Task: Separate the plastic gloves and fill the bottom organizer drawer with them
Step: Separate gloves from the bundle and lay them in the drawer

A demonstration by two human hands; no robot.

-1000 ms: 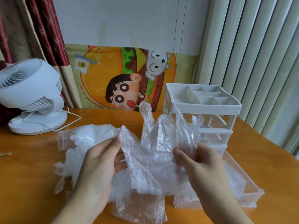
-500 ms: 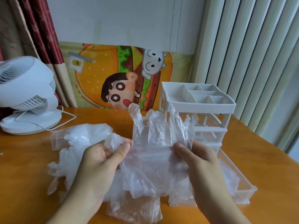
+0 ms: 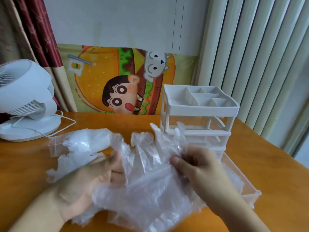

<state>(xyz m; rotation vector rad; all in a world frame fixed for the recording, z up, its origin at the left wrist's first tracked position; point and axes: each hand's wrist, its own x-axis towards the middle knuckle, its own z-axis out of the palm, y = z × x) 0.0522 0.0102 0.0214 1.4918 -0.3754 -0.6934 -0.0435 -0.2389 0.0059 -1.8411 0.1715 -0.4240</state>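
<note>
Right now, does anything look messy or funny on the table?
Yes. Crumpled plastic gloves sprawl loose on the table instead of sitting in the pulled-out bottom drawer. Both hands, left and right, hold a tangled bunch.

Your one camera sits on your head, looking forward and down. It is close over the table [image 3: 260,156]. It faces the wall [image 3: 117,22].

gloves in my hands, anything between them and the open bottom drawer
Nothing solid. The gloves are held by the left hand and right hand just beside the pulled-out bottom drawer, whose top is open.
</note>
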